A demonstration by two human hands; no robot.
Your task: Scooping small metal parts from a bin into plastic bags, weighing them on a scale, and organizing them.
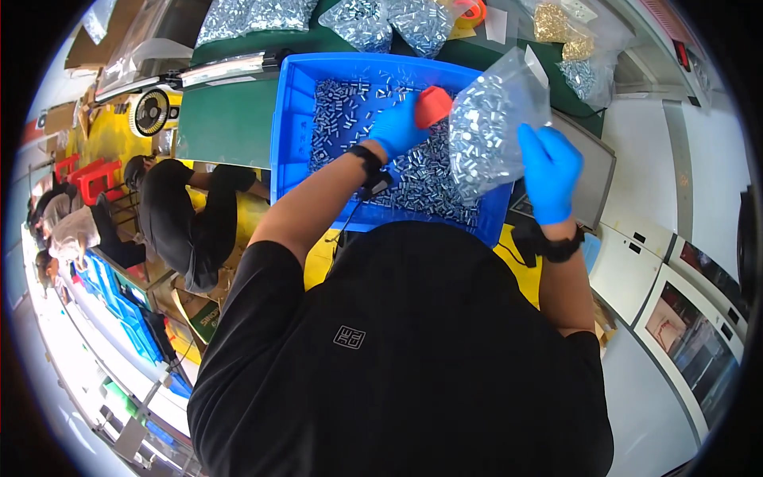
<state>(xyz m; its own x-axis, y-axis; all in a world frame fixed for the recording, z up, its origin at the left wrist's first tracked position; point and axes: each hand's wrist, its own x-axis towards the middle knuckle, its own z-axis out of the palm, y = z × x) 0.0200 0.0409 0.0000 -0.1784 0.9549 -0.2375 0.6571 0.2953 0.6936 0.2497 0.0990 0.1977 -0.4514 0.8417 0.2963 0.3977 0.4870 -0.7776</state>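
Note:
A blue plastic bin [280, 127] stands before me, its floor strewn with small silvery metal sleeves [421, 179]. Over the bin, my left hand [397, 127], in a blue glove, is closed around a red plastic scoop [433, 106]; its inside is not visible. My right hand [554, 171], gloved in blue too, pinches the side of a clear plastic bag [491, 119]. Many of the same sleeves fill the bag, which hangs tilted above the bin's right part, beside the scoop. A dark band sits on each of my wrists.
Filled bags of metal parts [358, 24] lie along the green table's [222, 119] far edge. More bags, some with brass-coloured pieces [551, 22], are at the far right. A grey panel [584, 171] stands right of the bin. A person in black [179, 215] bends down at left, near a fan [149, 111].

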